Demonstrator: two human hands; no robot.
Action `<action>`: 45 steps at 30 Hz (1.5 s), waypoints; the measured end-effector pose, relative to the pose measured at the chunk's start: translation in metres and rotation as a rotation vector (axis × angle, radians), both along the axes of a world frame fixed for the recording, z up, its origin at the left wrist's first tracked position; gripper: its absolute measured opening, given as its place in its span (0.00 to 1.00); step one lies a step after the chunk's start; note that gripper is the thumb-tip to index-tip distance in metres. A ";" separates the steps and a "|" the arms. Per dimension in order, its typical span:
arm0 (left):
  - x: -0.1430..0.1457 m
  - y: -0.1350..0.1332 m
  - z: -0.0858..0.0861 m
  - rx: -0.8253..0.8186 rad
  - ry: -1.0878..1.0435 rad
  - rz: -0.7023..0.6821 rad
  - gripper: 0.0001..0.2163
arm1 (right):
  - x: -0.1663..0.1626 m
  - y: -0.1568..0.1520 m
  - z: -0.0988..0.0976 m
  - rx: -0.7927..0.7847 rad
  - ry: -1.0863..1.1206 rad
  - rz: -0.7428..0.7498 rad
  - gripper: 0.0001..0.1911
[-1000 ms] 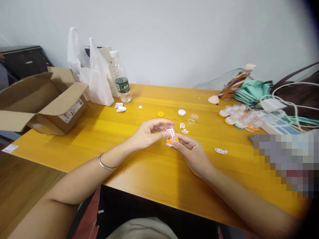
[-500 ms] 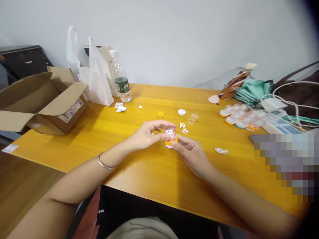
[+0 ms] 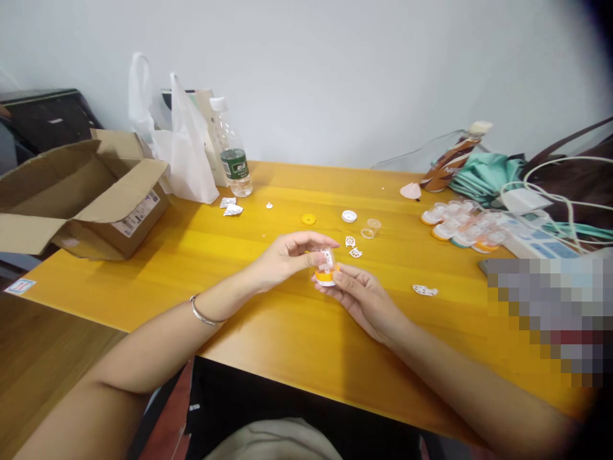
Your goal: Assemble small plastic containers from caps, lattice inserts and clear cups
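Both hands meet over the middle of the yellow table [image 3: 287, 332]. My left hand [image 3: 285, 255] pinches the clear top of a small capsule [image 3: 326, 267] with an orange base and a white lacy piece inside. My right hand [image 3: 366, 299] cups the capsule from below, fingers curled round its orange base. Two small white cut-out pieces [image 3: 353, 247] lie just beyond the hands, and another white cut-out [image 3: 424, 291] lies to the right.
An open cardboard box [image 3: 81, 191] sits at the left edge, with a white plastic bag [image 3: 184, 147] and a water bottle [image 3: 233, 153] behind. A yellow disc [image 3: 309, 219], a white cap [image 3: 349, 216] and a clear cup [image 3: 370, 228] lie mid-table. Several finished capsules [image 3: 460, 227], cables and bags crowd the right.
The capsule has dropped slightly and tipped in my fingers. My right hand has shifted a little left under it; my left hand keeps its pinch on the top.
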State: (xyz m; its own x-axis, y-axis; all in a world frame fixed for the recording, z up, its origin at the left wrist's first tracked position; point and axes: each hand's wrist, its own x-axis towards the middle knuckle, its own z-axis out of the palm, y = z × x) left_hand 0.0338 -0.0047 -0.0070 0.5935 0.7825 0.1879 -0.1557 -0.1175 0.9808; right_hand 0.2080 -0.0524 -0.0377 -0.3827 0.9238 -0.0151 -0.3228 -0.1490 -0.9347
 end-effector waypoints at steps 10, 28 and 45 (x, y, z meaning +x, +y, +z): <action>-0.004 0.001 0.007 0.066 0.065 0.011 0.15 | 0.000 0.002 0.001 0.028 -0.034 -0.040 0.09; -0.003 -0.002 0.007 0.179 0.173 0.117 0.15 | 0.001 0.004 -0.003 -0.010 -0.043 -0.002 0.11; -0.009 -0.004 0.014 0.525 0.550 0.118 0.14 | 0.006 0.003 0.002 0.505 -0.524 -0.285 0.16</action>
State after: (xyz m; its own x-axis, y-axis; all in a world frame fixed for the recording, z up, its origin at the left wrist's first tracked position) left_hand 0.0245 -0.0092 0.0074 0.6272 0.7361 0.2544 0.3804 -0.5746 0.7246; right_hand 0.2140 -0.0497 -0.0356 -0.1891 0.9284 0.3200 0.2174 0.3573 -0.9083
